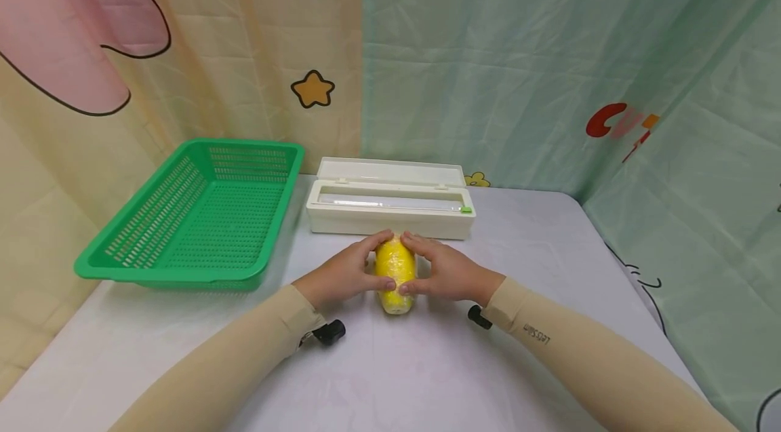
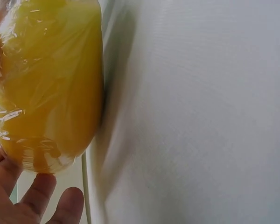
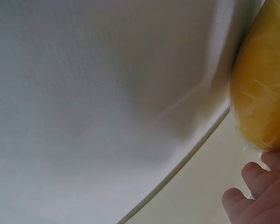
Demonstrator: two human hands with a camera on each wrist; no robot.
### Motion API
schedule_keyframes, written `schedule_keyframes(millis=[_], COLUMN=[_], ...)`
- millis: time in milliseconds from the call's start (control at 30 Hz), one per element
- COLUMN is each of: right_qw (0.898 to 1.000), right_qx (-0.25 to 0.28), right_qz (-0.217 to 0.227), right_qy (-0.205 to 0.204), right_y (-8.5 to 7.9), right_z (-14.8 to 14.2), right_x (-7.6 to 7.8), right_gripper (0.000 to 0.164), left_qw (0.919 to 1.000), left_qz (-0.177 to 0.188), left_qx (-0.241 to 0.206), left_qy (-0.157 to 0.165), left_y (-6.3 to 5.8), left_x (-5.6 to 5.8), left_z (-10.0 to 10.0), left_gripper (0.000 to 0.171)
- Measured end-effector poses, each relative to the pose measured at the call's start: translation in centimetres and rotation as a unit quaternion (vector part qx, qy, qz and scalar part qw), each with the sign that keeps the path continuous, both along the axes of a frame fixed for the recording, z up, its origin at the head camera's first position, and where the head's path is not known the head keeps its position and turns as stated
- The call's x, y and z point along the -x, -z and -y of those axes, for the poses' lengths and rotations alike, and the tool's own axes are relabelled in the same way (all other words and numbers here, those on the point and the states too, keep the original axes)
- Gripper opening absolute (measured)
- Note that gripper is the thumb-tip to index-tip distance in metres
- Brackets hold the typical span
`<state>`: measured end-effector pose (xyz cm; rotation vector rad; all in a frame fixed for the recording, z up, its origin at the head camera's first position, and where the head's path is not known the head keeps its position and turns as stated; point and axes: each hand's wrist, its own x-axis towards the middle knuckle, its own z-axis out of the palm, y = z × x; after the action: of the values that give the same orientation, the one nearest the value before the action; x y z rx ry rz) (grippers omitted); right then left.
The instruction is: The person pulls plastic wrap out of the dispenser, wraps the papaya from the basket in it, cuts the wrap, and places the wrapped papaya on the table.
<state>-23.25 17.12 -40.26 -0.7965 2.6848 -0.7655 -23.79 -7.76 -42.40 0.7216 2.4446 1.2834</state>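
A yellow oblong item wrapped in clear cling film (image 1: pixel 395 269) lies lengthwise on the table, in front of a white box. My left hand (image 1: pixel 350 271) holds its left side, thumb at the near part and fingers at the far end. From the right, my right hand (image 1: pixel 450 269) grips it the same way, the two thumbs close together on top. Creases and shine of the film show on the wrapped yellow item (image 2: pixel 49 88) in the left wrist view. In the right wrist view, fingertips (image 3: pixel 254 177) sit at its rounded end.
Just beyond the hands stands the white cling film dispenser (image 1: pixel 390 223), lid raised, with a green slide cutter (image 1: pixel 466 210) at its right end. A green plastic basket (image 1: pixel 277 228) is at the back left. Fabric curtains (image 1: pixel 488 79) hang behind the white-covered table (image 1: pixel 537 242).
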Motion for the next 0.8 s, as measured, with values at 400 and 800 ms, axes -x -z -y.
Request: schedule_keyframes(millis=[400,800], right_qw=[1.0,1.0], right_qx=[-0.011,0.013], right_qz=[-0.006,-0.006], right_qy=[-0.001,0.014], right_y=[0.01,0.21], right_z=[0.25,0.43], right_x=[-0.22,-0.49], right_gripper=[0.099,0.087], left_qw=[0.9997,0.9999], left_qz=[0.024,0.013], left_qx=[0.003,-0.001], left_qy=[0.011,-0.002], left_y=[-0.04,-0.24], left_x=[0.04,0.32], left_z=[0.38,0.09], left_gripper=[0.097,0.074])
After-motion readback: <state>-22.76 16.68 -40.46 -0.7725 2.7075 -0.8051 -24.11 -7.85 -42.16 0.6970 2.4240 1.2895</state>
